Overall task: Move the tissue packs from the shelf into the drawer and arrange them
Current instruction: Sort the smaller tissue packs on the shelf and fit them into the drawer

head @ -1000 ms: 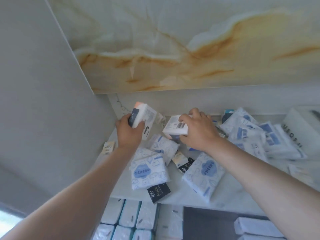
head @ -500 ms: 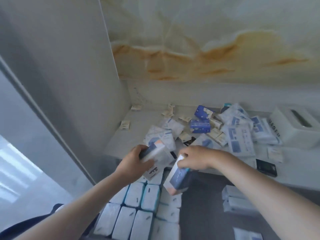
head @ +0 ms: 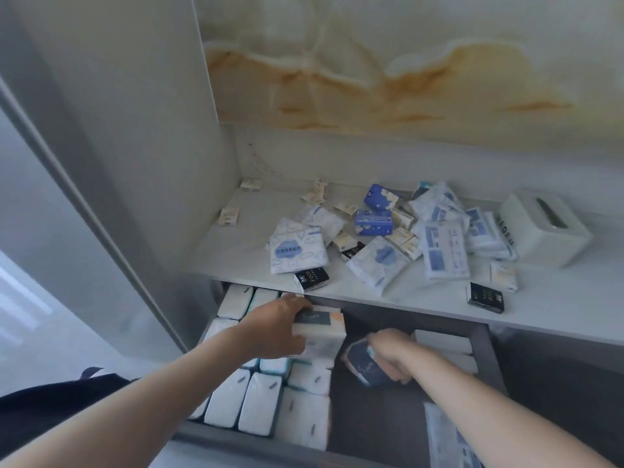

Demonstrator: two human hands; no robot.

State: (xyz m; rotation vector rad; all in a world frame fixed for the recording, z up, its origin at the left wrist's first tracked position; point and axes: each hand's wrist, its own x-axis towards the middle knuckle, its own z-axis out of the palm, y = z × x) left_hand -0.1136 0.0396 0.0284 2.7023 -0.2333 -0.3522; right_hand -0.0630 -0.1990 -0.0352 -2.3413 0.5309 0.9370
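Loading the drawer [head: 378, 420] — left grip [head: 273, 329] clamped on one tissue pack [head: 322, 327], right grip [head: 393, 349] on a second pack [head: 363, 364] — next, nesting both beside the rows [head: 243, 400].

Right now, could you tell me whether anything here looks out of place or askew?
Yes: the tissue packs on the shelf lie in a jumbled, overlapping heap, unlike the neat rows in the drawer. One black pack sits right at the shelf's front edge.

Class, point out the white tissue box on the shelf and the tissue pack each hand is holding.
White tissue box [head: 529, 215], head view, top face left of the slot.
Left-hand pack [head: 323, 336], head view, white side below dark label.
Right-hand pack [head: 363, 361], head view, dark label face.
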